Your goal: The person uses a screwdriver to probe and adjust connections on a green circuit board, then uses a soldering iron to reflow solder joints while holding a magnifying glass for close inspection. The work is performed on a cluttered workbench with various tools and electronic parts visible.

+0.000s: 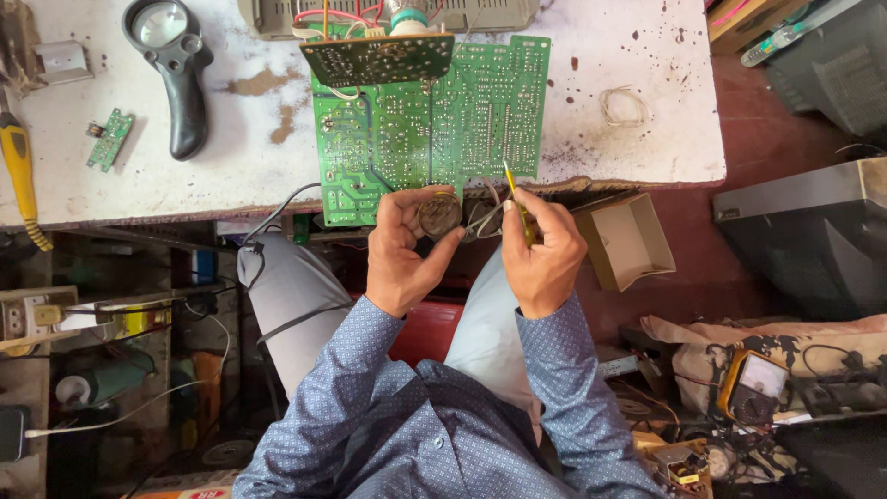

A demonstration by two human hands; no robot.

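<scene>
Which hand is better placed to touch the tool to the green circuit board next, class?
Probably the right hand: it holds the thin yellow tool, whose tip lies at the green circuit board edge. The left hand grips a small round tin.

Stained matt tabletop (pixel 647 55), glossy green board (pixel 462 120)

1. A stained white table (pixel 628 55) fills the upper view.
2. Red-brown floor (pixel 739 148) lies to its right.
3. Dark cluttered shelves (pixel 102 314) sit under the table.
4. Even daylight falls on the tabletop.
</scene>
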